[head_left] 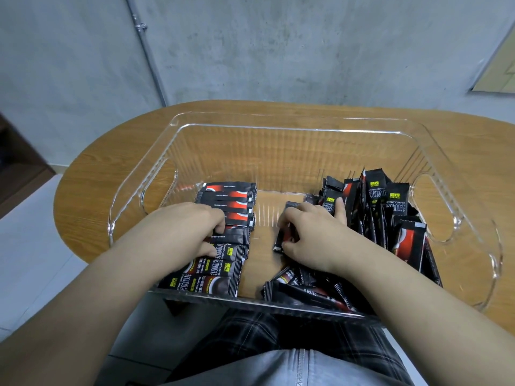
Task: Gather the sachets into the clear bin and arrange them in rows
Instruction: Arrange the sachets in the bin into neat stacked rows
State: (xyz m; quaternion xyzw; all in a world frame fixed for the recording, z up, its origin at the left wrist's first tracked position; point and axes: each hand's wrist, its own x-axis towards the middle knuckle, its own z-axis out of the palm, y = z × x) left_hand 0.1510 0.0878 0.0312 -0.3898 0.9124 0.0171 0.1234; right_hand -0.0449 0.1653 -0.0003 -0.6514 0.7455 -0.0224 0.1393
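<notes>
Both hands work inside the clear bin (278, 126). The left hand (195, 227) presses curled fingers on the tidy row (223, 218); the right hand (309, 235) pinches 1 sachet (281, 240). The leaning pile (376, 213) beside it could topple if nudged, scattering sachets over the open floor.

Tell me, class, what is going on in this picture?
A person is sorting coffee sachets inside a clear bin on a wooden table. The left hand rests on a neat row of sachets; the right hand grips one sachet. A loose pile waits on the right.
</notes>
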